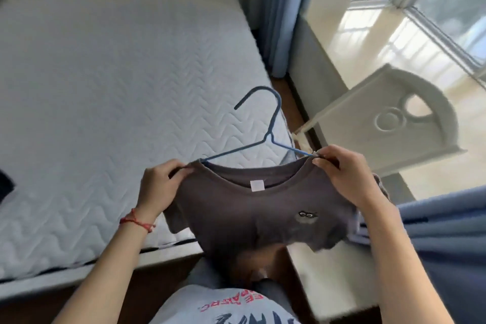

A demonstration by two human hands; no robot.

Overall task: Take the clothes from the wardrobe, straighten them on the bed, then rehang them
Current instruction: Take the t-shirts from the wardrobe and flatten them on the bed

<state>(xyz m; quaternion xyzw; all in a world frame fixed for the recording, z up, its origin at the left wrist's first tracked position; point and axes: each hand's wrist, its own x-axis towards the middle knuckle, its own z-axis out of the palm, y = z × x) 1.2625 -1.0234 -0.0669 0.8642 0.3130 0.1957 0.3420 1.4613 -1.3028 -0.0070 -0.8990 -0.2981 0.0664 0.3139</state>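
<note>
A dark grey-brown T-shirt [252,213] with a white neck label and a small owl patch hangs in the air in front of me, over the bed's near corner. A blue wire hanger [265,123] sits in its neck, hook pointing up and away. My left hand [160,187] grips the shirt's left shoulder over the hanger's end. My right hand [344,173] pinches the collar's right side together with the hanger's other arm. The shirt's lower part droops crumpled toward my legs.
The bed's white quilted mattress [110,92] fills the left. A dark piece of cloth [5,187] shows at the left edge. A white carved chair back [394,123] stands to the right beside a bright window sill [368,42] and blue curtains [447,239].
</note>
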